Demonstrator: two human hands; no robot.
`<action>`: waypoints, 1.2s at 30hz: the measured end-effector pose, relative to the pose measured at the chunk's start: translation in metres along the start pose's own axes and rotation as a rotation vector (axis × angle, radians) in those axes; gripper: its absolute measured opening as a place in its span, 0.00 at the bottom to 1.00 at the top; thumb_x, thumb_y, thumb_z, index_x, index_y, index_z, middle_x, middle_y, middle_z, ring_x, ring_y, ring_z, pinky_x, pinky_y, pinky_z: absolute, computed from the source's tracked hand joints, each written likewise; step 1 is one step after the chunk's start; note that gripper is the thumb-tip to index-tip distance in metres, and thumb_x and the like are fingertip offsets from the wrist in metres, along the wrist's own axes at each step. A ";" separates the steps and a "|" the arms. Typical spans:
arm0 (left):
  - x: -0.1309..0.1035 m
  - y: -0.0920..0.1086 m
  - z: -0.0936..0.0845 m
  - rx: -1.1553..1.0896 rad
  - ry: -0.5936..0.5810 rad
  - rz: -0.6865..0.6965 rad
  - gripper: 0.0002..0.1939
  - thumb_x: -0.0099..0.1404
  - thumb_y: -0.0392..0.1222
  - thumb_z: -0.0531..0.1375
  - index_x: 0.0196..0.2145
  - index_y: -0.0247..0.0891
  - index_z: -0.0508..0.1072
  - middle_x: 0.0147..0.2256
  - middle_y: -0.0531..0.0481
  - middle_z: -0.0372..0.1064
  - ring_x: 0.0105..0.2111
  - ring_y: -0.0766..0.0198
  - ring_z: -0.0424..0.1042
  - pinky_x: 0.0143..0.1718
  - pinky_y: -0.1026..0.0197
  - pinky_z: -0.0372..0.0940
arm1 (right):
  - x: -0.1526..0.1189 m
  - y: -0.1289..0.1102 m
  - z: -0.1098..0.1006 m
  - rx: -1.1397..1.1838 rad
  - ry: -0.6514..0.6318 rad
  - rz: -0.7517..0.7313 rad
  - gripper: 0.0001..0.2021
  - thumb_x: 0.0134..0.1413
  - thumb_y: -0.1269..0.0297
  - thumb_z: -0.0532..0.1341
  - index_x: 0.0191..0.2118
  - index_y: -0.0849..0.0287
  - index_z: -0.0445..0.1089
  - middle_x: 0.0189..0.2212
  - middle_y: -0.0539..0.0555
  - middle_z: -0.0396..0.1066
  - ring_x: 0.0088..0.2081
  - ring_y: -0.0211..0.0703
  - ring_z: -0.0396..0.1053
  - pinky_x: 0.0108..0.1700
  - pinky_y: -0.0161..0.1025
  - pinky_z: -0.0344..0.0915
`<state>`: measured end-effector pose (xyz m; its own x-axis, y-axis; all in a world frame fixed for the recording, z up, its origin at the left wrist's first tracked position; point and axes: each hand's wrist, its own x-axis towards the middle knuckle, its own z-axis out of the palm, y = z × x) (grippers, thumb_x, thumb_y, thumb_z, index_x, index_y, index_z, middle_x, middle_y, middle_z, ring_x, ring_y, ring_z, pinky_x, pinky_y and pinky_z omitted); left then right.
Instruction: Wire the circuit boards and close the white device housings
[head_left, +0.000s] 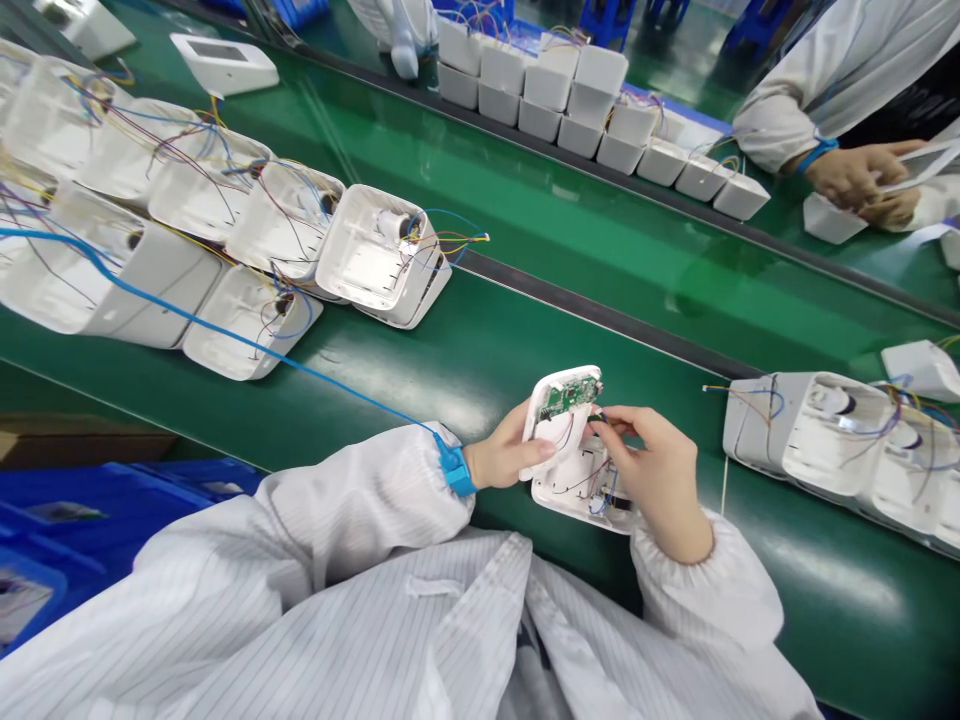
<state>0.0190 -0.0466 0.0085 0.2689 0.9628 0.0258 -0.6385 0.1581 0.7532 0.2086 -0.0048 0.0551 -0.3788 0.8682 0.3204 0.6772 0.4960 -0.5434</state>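
My left hand grips a white plastic cover by its edge, thumb on its inner face. A green circuit board sits in the upper part of that cover. Just below and behind it lies an open white housing with thin coloured wires and a dark round part inside. My right hand is at the right edge of the cover, fingertips pinched on thin wires near the board. The very ends of the wires are hidden by the fingers.
Stacked white housings with loose wires fill the bench's left side; more housings stand at the right. A blue wrist-strap cord crosses to my left wrist. Beyond the green conveyor, a co-worker's hands handle a white part.
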 end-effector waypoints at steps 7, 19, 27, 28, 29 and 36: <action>0.003 0.006 0.001 -0.042 -0.018 -0.054 0.35 0.55 0.50 0.69 0.57 0.36 0.68 0.56 0.35 0.67 0.54 0.43 0.70 0.55 0.47 0.65 | 0.000 -0.002 -0.003 -0.041 -0.035 -0.051 0.08 0.64 0.64 0.58 0.39 0.54 0.75 0.34 0.51 0.77 0.34 0.41 0.74 0.37 0.38 0.67; 0.001 0.002 -0.003 0.033 -0.057 -0.038 0.35 0.58 0.52 0.67 0.59 0.33 0.65 0.51 0.35 0.71 0.52 0.45 0.71 0.52 0.50 0.67 | -0.005 0.006 0.006 -0.187 0.007 -0.005 0.10 0.65 0.61 0.58 0.38 0.57 0.76 0.34 0.51 0.78 0.33 0.40 0.74 0.35 0.36 0.65; 0.002 -0.001 -0.006 0.256 -0.066 0.054 0.31 0.61 0.54 0.64 0.56 0.34 0.67 0.46 0.39 0.72 0.48 0.50 0.71 0.52 0.50 0.66 | -0.003 -0.003 -0.001 -0.082 -0.067 -0.048 0.09 0.64 0.62 0.59 0.34 0.58 0.74 0.30 0.50 0.76 0.30 0.39 0.72 0.33 0.36 0.63; 0.002 -0.001 -0.006 0.325 -0.088 0.061 0.30 0.62 0.55 0.63 0.55 0.33 0.68 0.45 0.40 0.71 0.46 0.51 0.70 0.51 0.51 0.66 | -0.003 -0.005 -0.002 -0.009 -0.083 -0.041 0.08 0.63 0.62 0.60 0.34 0.58 0.73 0.30 0.50 0.76 0.30 0.38 0.72 0.33 0.35 0.64; 0.002 -0.001 -0.007 0.396 -0.119 0.064 0.29 0.63 0.57 0.61 0.54 0.33 0.69 0.44 0.41 0.71 0.45 0.52 0.70 0.50 0.52 0.66 | -0.003 -0.008 -0.003 0.055 -0.098 -0.030 0.08 0.63 0.62 0.61 0.33 0.58 0.73 0.29 0.49 0.76 0.29 0.37 0.72 0.33 0.34 0.64; 0.001 0.000 -0.008 0.614 -0.223 0.126 0.24 0.67 0.59 0.54 0.45 0.33 0.69 0.37 0.44 0.67 0.42 0.55 0.67 0.48 0.53 0.66 | -0.004 -0.015 -0.004 0.185 -0.147 0.023 0.09 0.62 0.62 0.61 0.31 0.58 0.72 0.26 0.48 0.74 0.25 0.36 0.70 0.30 0.33 0.63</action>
<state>0.0135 -0.0434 0.0032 0.4034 0.8871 0.2242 -0.1662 -0.1699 0.9714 0.2023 -0.0163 0.0652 -0.4617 0.8647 0.1977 0.5647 0.4584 -0.6863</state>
